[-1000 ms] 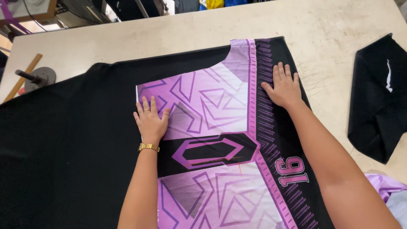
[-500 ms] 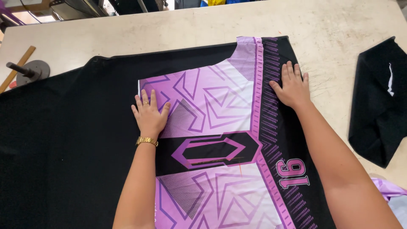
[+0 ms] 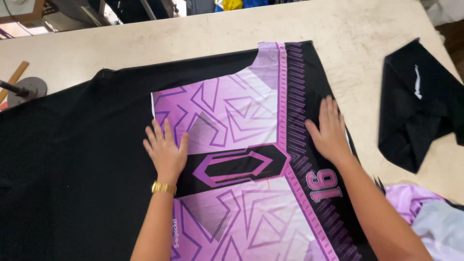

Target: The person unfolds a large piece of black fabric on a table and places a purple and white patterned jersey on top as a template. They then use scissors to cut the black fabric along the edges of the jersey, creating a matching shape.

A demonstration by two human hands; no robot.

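A printed fabric panel (image 3: 241, 145) lies flat on a wide sheet of cloth (image 3: 72, 169) that covers the near left part of the bench (image 3: 193, 34). The left hand (image 3: 165, 151) rests flat on the panel's left edge; the right hand (image 3: 329, 130) presses flat on its right strip, the two well apart. A folded garment (image 3: 420, 106) lies apart at the right of the bench. A round metal weight (image 3: 26, 89) and a wooden ruler (image 3: 14, 79) sit at the far left, and a heap of fabric (image 3: 425, 212) lies at the near right.

Flat hands (image 3: 165, 151) on purple jersey panel (image 3: 232, 159)
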